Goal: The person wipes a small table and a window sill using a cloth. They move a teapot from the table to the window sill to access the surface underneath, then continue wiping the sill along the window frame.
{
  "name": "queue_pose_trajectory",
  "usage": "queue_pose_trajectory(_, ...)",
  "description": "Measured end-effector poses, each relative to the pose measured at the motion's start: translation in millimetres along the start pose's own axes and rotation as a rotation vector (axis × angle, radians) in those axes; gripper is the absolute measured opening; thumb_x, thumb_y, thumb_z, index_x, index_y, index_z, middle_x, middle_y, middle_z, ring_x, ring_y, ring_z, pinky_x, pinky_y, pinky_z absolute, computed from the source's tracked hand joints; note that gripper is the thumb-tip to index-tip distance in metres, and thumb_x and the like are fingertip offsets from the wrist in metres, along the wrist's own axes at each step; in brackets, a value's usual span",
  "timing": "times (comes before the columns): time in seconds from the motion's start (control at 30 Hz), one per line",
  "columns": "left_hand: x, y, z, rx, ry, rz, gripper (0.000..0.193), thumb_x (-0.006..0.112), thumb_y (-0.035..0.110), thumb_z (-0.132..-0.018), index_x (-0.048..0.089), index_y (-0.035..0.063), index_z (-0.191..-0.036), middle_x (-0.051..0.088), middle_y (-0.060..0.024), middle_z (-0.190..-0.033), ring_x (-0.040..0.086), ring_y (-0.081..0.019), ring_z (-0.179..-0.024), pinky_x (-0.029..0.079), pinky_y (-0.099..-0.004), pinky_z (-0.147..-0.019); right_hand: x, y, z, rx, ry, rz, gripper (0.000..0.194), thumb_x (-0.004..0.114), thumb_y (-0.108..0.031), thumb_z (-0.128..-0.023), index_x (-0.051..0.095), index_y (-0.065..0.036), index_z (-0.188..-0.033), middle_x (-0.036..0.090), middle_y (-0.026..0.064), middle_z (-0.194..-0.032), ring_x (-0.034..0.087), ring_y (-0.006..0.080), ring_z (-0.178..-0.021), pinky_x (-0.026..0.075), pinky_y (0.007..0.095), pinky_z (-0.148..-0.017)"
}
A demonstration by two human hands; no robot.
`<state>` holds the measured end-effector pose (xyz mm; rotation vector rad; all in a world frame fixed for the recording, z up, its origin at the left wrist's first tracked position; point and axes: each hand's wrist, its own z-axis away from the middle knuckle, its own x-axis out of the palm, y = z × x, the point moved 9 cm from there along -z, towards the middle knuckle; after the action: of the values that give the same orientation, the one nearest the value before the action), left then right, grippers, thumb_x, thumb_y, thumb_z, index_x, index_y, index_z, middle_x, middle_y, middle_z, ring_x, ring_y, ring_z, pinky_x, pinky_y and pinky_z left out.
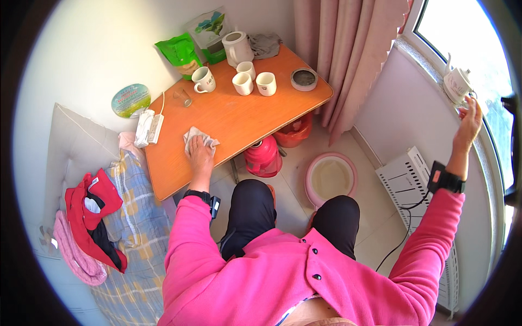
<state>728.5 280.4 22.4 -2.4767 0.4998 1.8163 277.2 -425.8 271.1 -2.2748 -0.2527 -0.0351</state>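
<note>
My left hand (200, 154) presses a crumpled pale cloth (200, 137) onto the orange wooden table (171, 171), near its front edge. Over at the window, my right hand (469, 118) is raised beside a white teapot (456, 84) with a spout, which stands on the sill (428, 67). Its fingers are parted and slightly bent close to the pot; whether they touch it is unclear. Farther back on the table are a handled mug (204, 80), three small white cups (266, 84), a clear glass (182, 98) and a white lidless pot (237, 51).
A round tin (304, 79), green bags (179, 53), a grey cloth (265, 45) and a power strip (156, 128) lie about the table. Below are a pink thermos (264, 157), a red bucket (294, 132) and a water basin (331, 177). A white radiator (401, 179) stands right; clothes (91, 208) lie left.
</note>
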Motion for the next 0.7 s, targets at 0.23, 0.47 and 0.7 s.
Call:
queue_pose_trajectory(0.23, 4.1, -4.5, 1.6, 0.059, 0.055, 0.113, 0.052, 0.054, 0.022, -0.092, 0.039, 0.0061, -0.139, 0.037, -0.0205, -0.146, 0.030, -0.0335, -0.139, 0.020, -0.0579, -0.112, 153.2, -54.0, 113.3, 0.167, -0.365, -0.034, 0.017, 0.052, -0.019, -0.099, 0.064, -0.008, -0.103, 0.066, 0.0023, -0.096, 0.053, 0.0060, -0.065, 0.043, 0.0219, -0.063)
queue_pose_trajectory(0.47, -10.8, -21.1, 9.6, 0.054, 0.127, 0.021, 0.045, 0.055, 0.015, -0.089, 0.047, -0.0004, -0.131, 0.044, -0.0182, -0.140, 0.042, -0.0310, -0.130, 0.034, -0.0462, -0.107, 260.7, -60.1, 190.3, 0.280, -0.615, -0.045, 0.008, 0.055, -0.008, -0.094, 0.061, -0.002, -0.094, 0.058, 0.0018, -0.076, 0.057, 0.0090, -0.065, 0.048, 0.0250, -0.060)
queue_pose_trajectory(0.7, -18.3, -29.5, 20.8, -0.061, 0.035, 0.006, 0.049, 0.050, 0.014, -0.089, 0.043, -0.0009, -0.135, 0.039, -0.0148, -0.147, 0.032, -0.0298, -0.139, 0.021, -0.0527, -0.113, 198.5, -48.8, 139.6, 0.158, -0.340, -0.040, 0.010, 0.060, -0.013, -0.092, 0.063, -0.004, -0.096, 0.059, 0.0015, -0.070, 0.057, 0.0082, -0.064, 0.048, 0.0246, -0.060)
